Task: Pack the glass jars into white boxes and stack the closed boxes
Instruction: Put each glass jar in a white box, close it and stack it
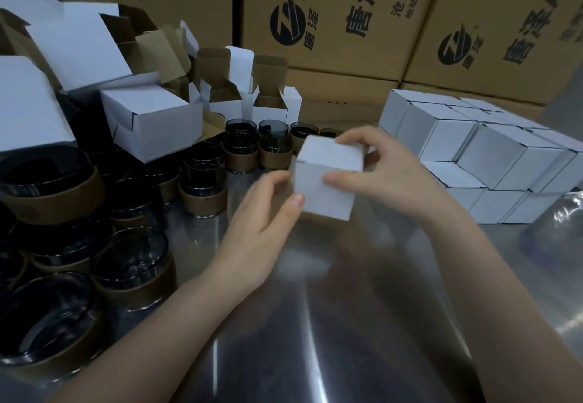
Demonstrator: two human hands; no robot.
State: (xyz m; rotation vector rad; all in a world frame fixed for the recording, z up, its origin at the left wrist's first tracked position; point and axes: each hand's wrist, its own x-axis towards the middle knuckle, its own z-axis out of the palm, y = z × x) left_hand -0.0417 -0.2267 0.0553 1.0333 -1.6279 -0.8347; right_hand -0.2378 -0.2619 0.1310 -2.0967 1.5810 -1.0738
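A closed white box (325, 182) sits between both hands over the middle of the bench (315, 323); whether it rests on the steel or hangs just above it, I cannot tell. The left hand (262, 213) pinches its lower near corner, fingers curled. The right hand (378, 175) clamps the top and front face, likely to keep the flap shut for carrying. At three o'clock from it stands the stack of closed boxes (473, 156), the probable destination. Glass jars (202, 188) in brown sleeves crowd nine o'clock, with open boxes (151, 119) at eleven, all within easy reach.
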